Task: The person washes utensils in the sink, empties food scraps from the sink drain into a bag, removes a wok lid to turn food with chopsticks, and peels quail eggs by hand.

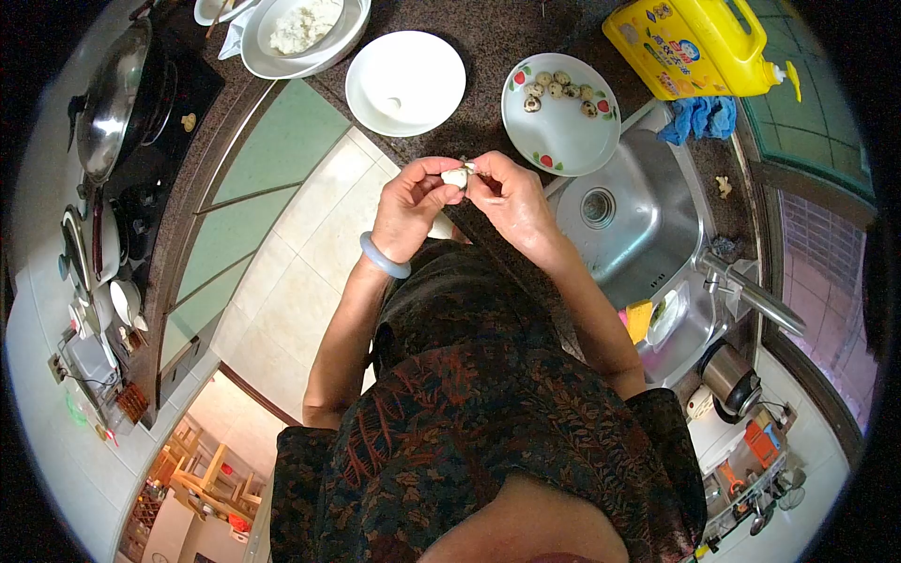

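Observation:
A partly peeled quail egg (455, 177) is pinched between the thumb and fingers of my left hand (404, 202), which wears a pale bangle (385, 255) at the wrist. From the other side, my right hand (514, 199) closes its thumb and index finger on the egg's edge, where dark bits of shell show. Beyond my hands stands a white bowl (436, 70) with a small whitish piece at its bottom. To its right, a floral-patterned bowl (563, 131) contains several speckled quail eggs (556, 89), gathered toward its far side.
The steel sink (648, 225) lies at my right, under the floral bowl's edge. A yellow detergent jug (690, 47) and a blue cloth (699, 120) are behind it. White food fills a bowl (306, 23) at the far left. A wok (114, 103) rests by the stove.

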The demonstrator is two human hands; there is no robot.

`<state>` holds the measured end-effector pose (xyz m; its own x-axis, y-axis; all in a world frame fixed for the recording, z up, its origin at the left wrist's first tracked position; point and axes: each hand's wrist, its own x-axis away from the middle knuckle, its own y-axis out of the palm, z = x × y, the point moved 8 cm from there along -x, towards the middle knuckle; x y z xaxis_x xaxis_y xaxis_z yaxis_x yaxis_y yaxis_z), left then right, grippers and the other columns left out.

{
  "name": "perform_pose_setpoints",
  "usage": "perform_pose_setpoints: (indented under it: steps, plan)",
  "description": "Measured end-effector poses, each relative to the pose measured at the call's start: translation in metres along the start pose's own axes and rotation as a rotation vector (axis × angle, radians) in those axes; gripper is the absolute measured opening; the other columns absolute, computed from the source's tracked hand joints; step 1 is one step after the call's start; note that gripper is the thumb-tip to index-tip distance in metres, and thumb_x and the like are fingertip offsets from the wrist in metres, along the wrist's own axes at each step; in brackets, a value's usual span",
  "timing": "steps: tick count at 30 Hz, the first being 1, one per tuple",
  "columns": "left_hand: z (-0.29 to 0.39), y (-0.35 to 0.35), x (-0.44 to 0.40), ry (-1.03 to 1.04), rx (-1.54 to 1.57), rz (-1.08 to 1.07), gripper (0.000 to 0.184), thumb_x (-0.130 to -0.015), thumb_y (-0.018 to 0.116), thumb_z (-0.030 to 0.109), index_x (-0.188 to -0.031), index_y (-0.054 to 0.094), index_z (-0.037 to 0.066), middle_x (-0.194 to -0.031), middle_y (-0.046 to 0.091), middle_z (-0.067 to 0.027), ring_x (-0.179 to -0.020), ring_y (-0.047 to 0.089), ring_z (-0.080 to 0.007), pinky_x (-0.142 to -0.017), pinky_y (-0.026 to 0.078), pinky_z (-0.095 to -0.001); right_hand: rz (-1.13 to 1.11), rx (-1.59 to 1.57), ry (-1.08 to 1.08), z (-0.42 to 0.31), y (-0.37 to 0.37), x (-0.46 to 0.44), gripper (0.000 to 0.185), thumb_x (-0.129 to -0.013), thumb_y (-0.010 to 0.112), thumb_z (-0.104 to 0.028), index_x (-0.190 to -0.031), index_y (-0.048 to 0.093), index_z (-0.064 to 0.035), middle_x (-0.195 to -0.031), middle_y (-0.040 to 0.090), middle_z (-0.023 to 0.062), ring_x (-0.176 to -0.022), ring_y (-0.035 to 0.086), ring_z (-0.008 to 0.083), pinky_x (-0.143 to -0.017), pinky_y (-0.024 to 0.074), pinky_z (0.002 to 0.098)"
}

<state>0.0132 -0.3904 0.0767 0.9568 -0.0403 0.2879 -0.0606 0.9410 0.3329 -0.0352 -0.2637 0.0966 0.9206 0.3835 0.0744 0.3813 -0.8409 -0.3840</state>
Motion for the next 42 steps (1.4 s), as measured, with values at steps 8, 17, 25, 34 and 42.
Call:
perform_pose_setpoints:
  steps: [8,17,25,34,42]
  plan:
    - [-0.002,-0.001,0.001,-0.110,0.189,0.013,0.029,-0.091,0.056,0.002,-0.120,0.054,0.000,-0.103,0.063,-0.0069,-0.089,0.062,-0.0132,-0.082,0.051,-0.0262,-0.072,-0.213,0.166,0.033,0.011,0.004,0.015,-0.082,0.065,-0.006,-0.092,0.056,-0.0013,-0.074,0.062,0.0109,-0.061,0.055,0.0105,-0.056,0.0466,0.0281]
    - [-0.004,-0.003,-0.001,-0.022,0.014,0.038,0.029,-0.090,0.057,-0.002,-0.119,0.053,-0.001,-0.105,0.062,-0.0086,-0.090,0.062,-0.0140,-0.080,0.053,-0.0267,-0.045,-0.059,0.018,-0.009,0.001,0.007,0.015,-0.082,0.063,-0.005,-0.094,0.057,-0.0020,-0.076,0.063,0.0139,-0.061,0.060,0.0138,-0.056,0.0473,0.0285]
    - [-0.006,-0.006,0.002,-0.094,0.104,0.078,0.029,-0.091,0.054,0.000,-0.120,0.054,0.001,-0.101,0.062,-0.0079,-0.087,0.064,-0.0155,-0.077,0.053,-0.0253,-0.014,-0.197,0.087,0.033,0.004,0.006,0.017,-0.082,0.064,-0.006,-0.097,0.056,-0.0026,-0.076,0.064,0.0110,-0.061,0.059,0.0124,-0.056,0.0475,0.0278]
    - [-0.008,-0.007,0.001,0.053,0.073,0.063,0.028,-0.084,0.065,-0.003,-0.110,0.056,0.000,-0.096,0.063,-0.0074,-0.082,0.062,-0.0127,-0.069,0.053,-0.0241,-0.070,-0.096,0.015,-0.016,-0.002,0.006,0.021,-0.082,0.065,-0.007,-0.100,0.057,0.0000,-0.082,0.065,0.0145,-0.067,0.065,0.0190,-0.060,0.0506,0.0304]
    - [-0.004,-0.007,0.001,0.090,0.037,0.047,0.025,-0.083,0.064,-0.006,-0.106,0.055,-0.001,-0.093,0.063,-0.0082,-0.079,0.062,-0.0126,-0.064,0.054,-0.0246,-0.067,0.070,-0.145,-0.025,-0.002,0.006,0.020,-0.081,0.065,-0.005,-0.098,0.057,-0.0002,-0.084,0.063,0.0149,-0.075,0.064,0.0300,-0.064,0.0510,0.0361]
